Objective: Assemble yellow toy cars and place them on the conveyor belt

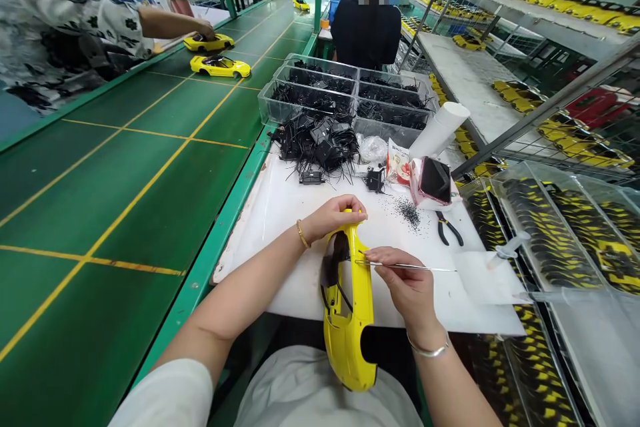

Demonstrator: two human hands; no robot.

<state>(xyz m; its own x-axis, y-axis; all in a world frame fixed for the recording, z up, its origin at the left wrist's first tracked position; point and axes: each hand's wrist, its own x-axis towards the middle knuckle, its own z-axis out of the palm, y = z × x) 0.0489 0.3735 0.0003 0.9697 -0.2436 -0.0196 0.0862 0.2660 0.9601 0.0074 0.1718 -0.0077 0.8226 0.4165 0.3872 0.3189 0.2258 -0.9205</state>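
A yellow toy car body [353,310] with a dark windscreen is tilted over the table's near edge, its lower end above my lap. My left hand [336,217] is closed on its far end. Between the pinched fingers of my right hand [407,287] is a thin metal tool [415,267], whose tip reaches the side of the car body. Whether it is tweezers or a plain rod I cannot tell. Beyond my hands lie a small black part [375,180] and a scatter of tiny black pieces [407,212].
Pliers [450,228], a phone [435,180] and a white roll [440,130] lie to the right. Black wired parts [325,143] heap before a clear divided bin [310,107]. The green conveyor [125,200] carries yellow cars [220,67]; a co-worker's hand [204,30] touches one. Racks [520,73] stand right.
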